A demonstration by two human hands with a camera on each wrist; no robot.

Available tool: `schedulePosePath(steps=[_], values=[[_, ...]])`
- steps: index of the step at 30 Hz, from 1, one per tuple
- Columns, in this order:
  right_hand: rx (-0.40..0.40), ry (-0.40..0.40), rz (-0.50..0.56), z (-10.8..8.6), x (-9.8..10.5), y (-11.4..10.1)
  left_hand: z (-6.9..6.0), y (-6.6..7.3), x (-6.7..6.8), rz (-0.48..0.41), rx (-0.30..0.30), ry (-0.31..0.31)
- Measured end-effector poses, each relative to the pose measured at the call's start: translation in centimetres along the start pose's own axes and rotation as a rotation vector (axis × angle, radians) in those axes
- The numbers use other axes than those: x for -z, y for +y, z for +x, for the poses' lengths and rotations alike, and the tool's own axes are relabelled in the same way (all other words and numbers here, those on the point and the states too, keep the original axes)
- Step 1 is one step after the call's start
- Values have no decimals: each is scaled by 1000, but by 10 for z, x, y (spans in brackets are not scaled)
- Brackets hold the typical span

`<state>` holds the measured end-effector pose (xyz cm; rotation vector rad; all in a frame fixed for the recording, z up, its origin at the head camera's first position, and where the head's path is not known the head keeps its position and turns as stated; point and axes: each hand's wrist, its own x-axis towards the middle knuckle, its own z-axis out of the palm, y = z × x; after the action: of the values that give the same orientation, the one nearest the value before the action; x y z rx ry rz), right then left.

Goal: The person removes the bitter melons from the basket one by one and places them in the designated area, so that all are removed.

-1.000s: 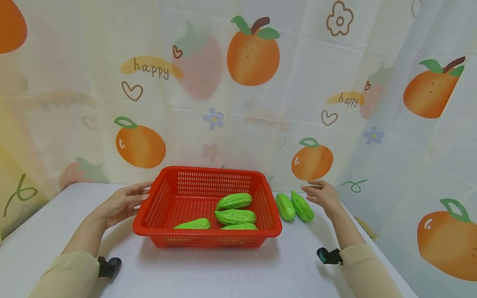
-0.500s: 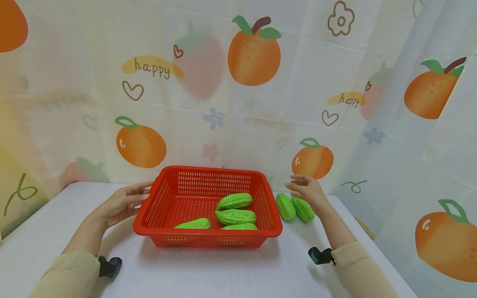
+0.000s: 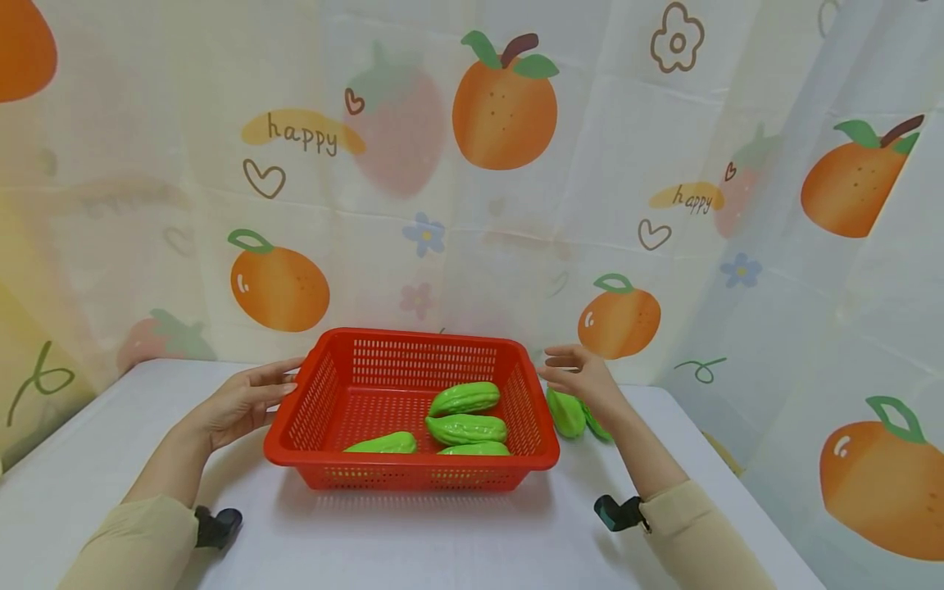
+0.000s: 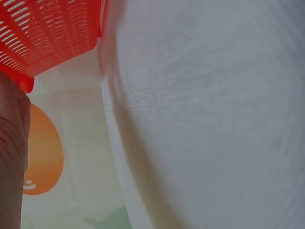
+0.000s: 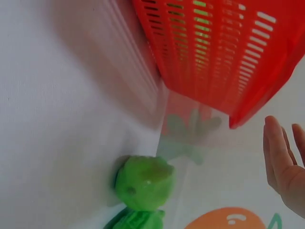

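- The red basket [image 3: 413, 460] sits on the white counter [image 3: 413, 541], its floor partly masked by the front rim.
- Inside, the upper gourd [image 3: 465, 398] lies toward three o'clock, in full view, just above the middle gourd [image 3: 466, 429] at four.
- The front rim cuts off the lower halves of the lower gourd [image 3: 474, 449], also near four, and the lone gourd [image 3: 383, 443] at seven.
- At the basket's nine o'clock, the left hand [image 3: 239, 406] touches the rim; whether its fingers curl round it I cannot tell, and the left wrist view crops them.
- Near two o'clock, the right hand [image 3: 583, 381] holds nothing, fingers loosely extended just beside the rim.
- Outside at three o'clock, the near outer gourd [image 3: 565, 416] is partly covered by that hand, the far outer gourd [image 3: 596, 424] mostly.
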<state>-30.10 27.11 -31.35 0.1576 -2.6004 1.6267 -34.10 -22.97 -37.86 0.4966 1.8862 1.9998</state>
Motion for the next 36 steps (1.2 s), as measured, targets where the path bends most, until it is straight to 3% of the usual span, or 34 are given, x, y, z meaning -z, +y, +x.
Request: schedulePosePath(steps=[18, 36], values=[[77, -113, -84, -8, -45, -26, 1, -1, 0, -18, -13, -12], [132, -270, -89, -5, -97, -43, 0, -1, 2, -28, -34, -34]])
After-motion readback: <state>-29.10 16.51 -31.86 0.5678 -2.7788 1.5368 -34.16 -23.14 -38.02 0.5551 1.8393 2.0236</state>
